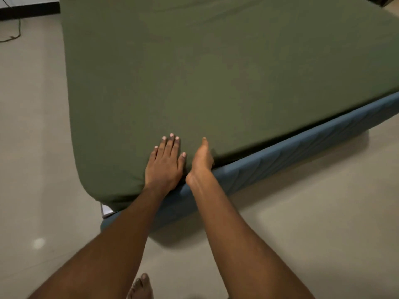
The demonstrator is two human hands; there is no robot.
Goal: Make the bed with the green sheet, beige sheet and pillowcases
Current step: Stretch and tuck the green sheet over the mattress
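The green sheet (216, 78) covers the whole top of the mattress and wraps its near corner. My left hand (165, 164) lies flat on the sheet near that corner, fingers straight and together. Right beside it, my right hand (201, 157) sits at the mattress edge with the thumb on top of the sheet and the fingers hidden over the side, where the sheet meets the blue bed base (280, 152). No beige sheet or pillowcases are in view.
Beige tiled floor (302, 212) surrounds the bed on the left and front. A white tag (106, 209) sticks out under the near corner. A thin cable (13, 35) lies on the floor at the far left. My bare foot (140, 287) is at the bottom edge.
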